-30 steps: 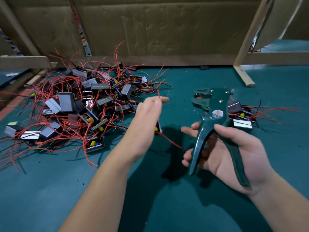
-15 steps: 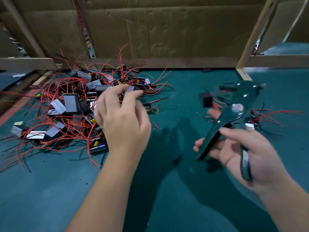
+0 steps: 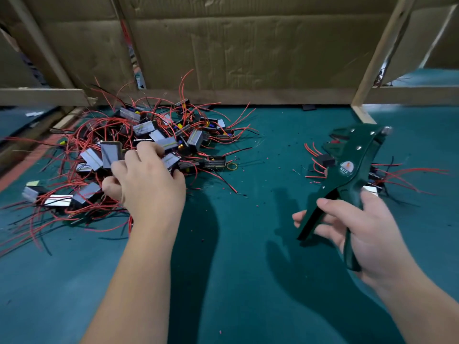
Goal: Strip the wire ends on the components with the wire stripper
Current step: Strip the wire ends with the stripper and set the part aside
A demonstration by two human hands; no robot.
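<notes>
A heap of grey-and-black components [image 3: 109, 152] with long red wires lies at the left of the green table [image 3: 248, 281]. My left hand [image 3: 149, 187] reaches into the heap's near edge, fingers curled around a silver-faced component [image 3: 171, 160]. Whether they grip it is hidden. My right hand [image 3: 367, 234] holds the dark green wire stripper [image 3: 352, 157] by its handles, jaws pointing up and away and nothing in them. Behind the stripper, a small group of components [image 3: 325, 160] with red wires lies on the table.
Cardboard [image 3: 223, 50] on a wooden frame closes off the back. A wooden post [image 3: 360, 112] meets the table at the right. A yellow rubber band [image 3: 232, 166] and bits of stripped insulation lie between the two piles.
My left hand released a wired component, swung left and dropped into the large heap. My right hand carried the stripper right and tilted it, while a component landed near the small right group.
</notes>
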